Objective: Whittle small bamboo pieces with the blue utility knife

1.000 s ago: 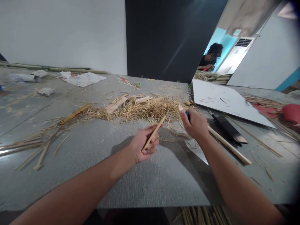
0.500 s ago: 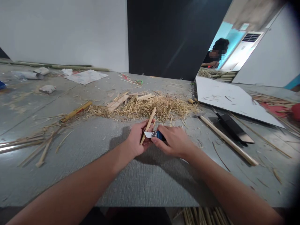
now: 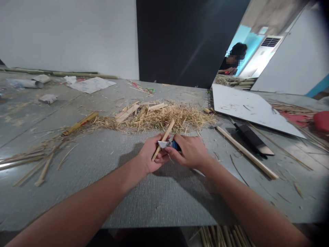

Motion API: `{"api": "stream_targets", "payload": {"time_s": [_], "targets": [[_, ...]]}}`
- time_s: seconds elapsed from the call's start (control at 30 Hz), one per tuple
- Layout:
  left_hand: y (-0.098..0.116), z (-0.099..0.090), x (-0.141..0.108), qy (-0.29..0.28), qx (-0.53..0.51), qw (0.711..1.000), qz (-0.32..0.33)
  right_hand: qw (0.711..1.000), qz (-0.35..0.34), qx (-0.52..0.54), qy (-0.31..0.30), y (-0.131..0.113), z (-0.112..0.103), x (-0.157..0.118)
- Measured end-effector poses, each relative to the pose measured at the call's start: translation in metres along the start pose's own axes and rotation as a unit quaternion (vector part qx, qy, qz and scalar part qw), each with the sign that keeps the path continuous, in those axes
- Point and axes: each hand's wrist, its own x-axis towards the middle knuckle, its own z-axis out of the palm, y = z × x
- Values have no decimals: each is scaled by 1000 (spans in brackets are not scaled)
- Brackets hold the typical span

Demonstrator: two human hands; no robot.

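My left hand (image 3: 151,155) is closed around a short pale bamboo strip (image 3: 168,131), which slants up and away from me. In my right hand (image 3: 191,151) is a utility knife (image 3: 176,145) with a blue handle, the fingers wrapped round it. Its blade (image 3: 162,144) lies across the strip near the middle, just above the left fingers. Both hands are close together over the grey table (image 3: 144,206). Beyond them spreads a heap of thin shavings (image 3: 164,118) with flat wood pieces (image 3: 128,113) on it.
Right of my hands lie a long bamboo stick (image 3: 246,152) and a black-bladed tool (image 3: 253,140). A white board (image 3: 254,108) lies farther back. On the left are a yellow bamboo piece (image 3: 80,123) and loose strips (image 3: 23,159). Another person (image 3: 235,58) sits beyond the opening.
The knife blade has shifted slightly up along the bamboo strip and now crosses it. The strip tilts a little more to the right. The whole view has moved slightly.
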Motion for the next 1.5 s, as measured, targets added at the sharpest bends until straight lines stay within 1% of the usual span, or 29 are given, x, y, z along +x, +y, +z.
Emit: {"api": "stream_targets", "payload": {"time_s": [0.07, 0.17, 0.37, 0.43, 0.5, 0.53, 0.57, 0.6, 0.63, 0.67, 0.7, 0.73, 0.8, 0.9, 0.93, 1.0, 1.07, 1.13, 1.27, 1.37, 1.5], "targets": [[-1, 1, -1, -10, 7, 1000, 4, 1000, 14, -5, 13, 7, -1, 1], [0, 1, -2, -26, 20, 999, 0, 1000, 10, -3, 17, 15, -2, 1], [5, -3, 2, -42, 34, 998, -33, 1000, 15, -6, 21, 16, -1, 4], [6, -4, 2, -52, 31, 997, -42, 1000, 18, 2, 24, 24, -2, 7], [5, -3, 1, -60, 42, 997, -40, 997, 63, 24, 34, 45, -2, 9], [3, -3, 0, -63, 53, 996, -39, 991, 121, 34, 52, 59, -3, 10], [1, -3, -1, -65, 64, 995, -40, 977, 194, 49, 75, 75, -2, 11], [-1, -2, -2, -67, 72, 994, -43, 958, 260, 38, 112, 91, -1, 11], [-3, -1, -2, -70, 77, 993, -48, 942, 301, 24, 144, 105, 0, 10], [-5, -1, -3, -73, 77, 993, -53, 935, 322, 14, 151, 115, 1, 10], [-6, -1, -3, -76, 73, 993, -53, 937, 320, 15, 137, 120, 3, 9], [-6, -1, -3, -77, 67, 994, -48, 941, 312, 18, 128, 121, 5, 9], [-5, -2, -2, -76, 53, 995, -26, 954, 273, 32, 115, 105, 8, 10], [0, -4, 0, -76, 29, 997, 7, 977, 174, 66, 108, 61, 8, 11], [1, -5, 1, -72, 27, 997, 12, 983, 139, 77, 94, 46, 7, 10], [2, -6, 2, -49, 31, 998, 21, 990, 88, 91, 62, 22, 5, 7], [3, -7, 4, -18, 38, 999, 29, 993, 44, 102, 39, 8, 4, 3], [3, -8, 6, 2, 42, 998, 37, 994, 5, 106, 19, 2, 5, 0], [4, -5, 6, 7, 52, 997, 47, 996, -40, 81, -25, -1, 5, -1], [5, -1, 3, 11, 57, 997, 58, 996, -53, 59, -41, -5, 3, -1], [3, 4, -2, 14, 57, 996, 70, 997, -49, 34, -42, -8, 3, -1]]}}
